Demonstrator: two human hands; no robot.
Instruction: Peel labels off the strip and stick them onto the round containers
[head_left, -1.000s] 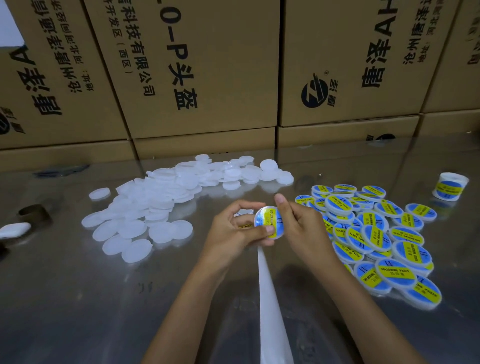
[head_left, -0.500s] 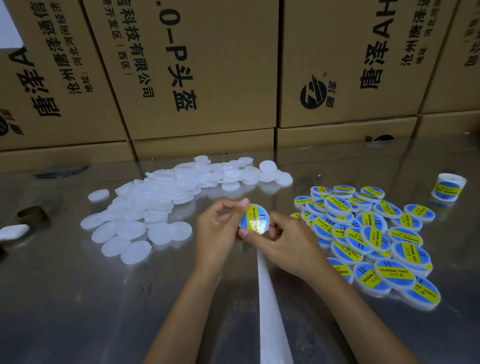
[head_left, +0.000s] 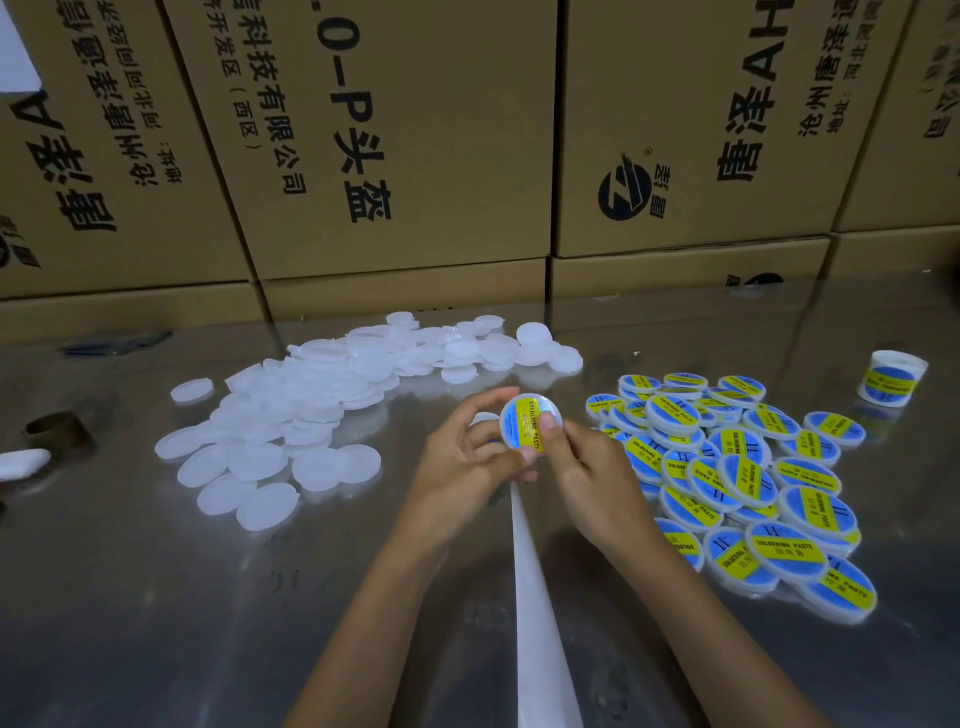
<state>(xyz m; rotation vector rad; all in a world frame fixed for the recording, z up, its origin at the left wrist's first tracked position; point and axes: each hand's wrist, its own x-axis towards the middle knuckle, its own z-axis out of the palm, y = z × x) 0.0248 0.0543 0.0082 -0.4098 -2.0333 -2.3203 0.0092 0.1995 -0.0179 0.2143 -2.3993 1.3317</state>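
Note:
Above the middle of the table both hands hold one round white container (head_left: 527, 422) with a blue and yellow label on its face. My left hand (head_left: 462, 457) grips its left rim with curled fingers. My right hand (head_left: 587, 467) holds its right side, and the thumb presses on the label. A white backing strip (head_left: 535, 597) runs from under the hands toward me. A heap of plain white containers (head_left: 322, 410) lies to the left. A pile of labelled containers (head_left: 737, 478) lies to the right.
A label roll (head_left: 891, 376) stands at the far right of the shiny metal table (head_left: 156, 623). Stacked cardboard boxes (head_left: 415, 156) wall off the back edge. A brown tape core (head_left: 54, 428) and a white object (head_left: 21, 462) sit at the left edge.
The container has turned in my hands so its label faces up more. My right thumb has slid onto the label, and my left fingers have shifted round the rim.

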